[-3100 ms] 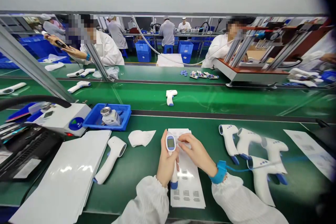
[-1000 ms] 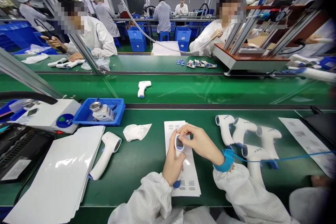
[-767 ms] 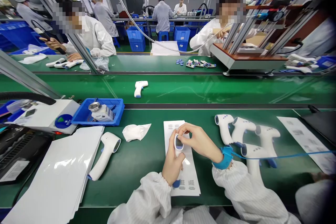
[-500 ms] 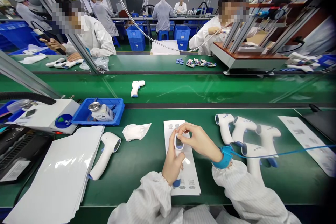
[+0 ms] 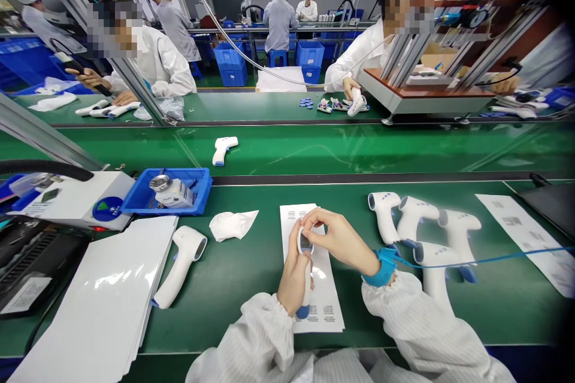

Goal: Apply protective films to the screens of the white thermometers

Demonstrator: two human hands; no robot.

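My left hand (image 5: 294,272) is wrapped round a white infrared thermometer (image 5: 306,244), its display end facing me and its blue-tipped handle pointing down. With thumb and fingers bent together, my right hand (image 5: 336,239) grips the top of that thermometer at its small screen. A blue wrist strap (image 5: 381,267) with a cord circles my right wrist. Under both hands lies a white printed sheet (image 5: 330,305). Several more white thermometers (image 5: 417,215) lie to the right, and another thermometer (image 5: 183,263) rests to the left beside a stack of white sheets (image 5: 99,287).
A crumpled white wipe (image 5: 233,225) and a blue tray (image 5: 202,203) holding a bottle are at left. One thermometer (image 5: 223,149) lies on the green conveyor belt (image 5: 305,149). Another printed sheet (image 5: 525,239) is at right. Co-workers sit across the belt.
The thermometer on the belt has shifted slightly left. Across the belt, the right-hand co-worker's hand has come down to the bench with a white thermometer. My hands stay almost in place.
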